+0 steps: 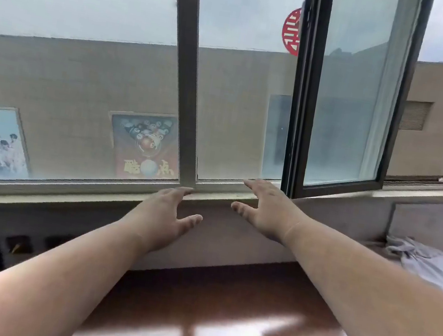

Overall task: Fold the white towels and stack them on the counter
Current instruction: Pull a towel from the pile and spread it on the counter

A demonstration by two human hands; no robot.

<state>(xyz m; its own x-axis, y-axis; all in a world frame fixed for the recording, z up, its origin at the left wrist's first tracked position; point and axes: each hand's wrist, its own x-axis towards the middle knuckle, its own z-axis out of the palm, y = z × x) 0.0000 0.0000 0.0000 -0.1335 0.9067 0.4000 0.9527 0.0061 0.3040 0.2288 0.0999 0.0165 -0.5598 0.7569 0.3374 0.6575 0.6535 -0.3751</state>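
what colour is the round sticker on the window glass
Red with a white cut-out pattern, the round sticker shows in the head view, partly hidden by the frame.

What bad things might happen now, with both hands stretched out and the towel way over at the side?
1. Both the left hand and right hand are open and empty near the window sill, away from the crumpled white towel, so folding may stall.
2. The window pane stands swung open; a reaching arm might bump its frame.

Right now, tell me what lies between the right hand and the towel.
Head view: only bare grey wall and the right forearm separate the right hand from the crumpled towel.
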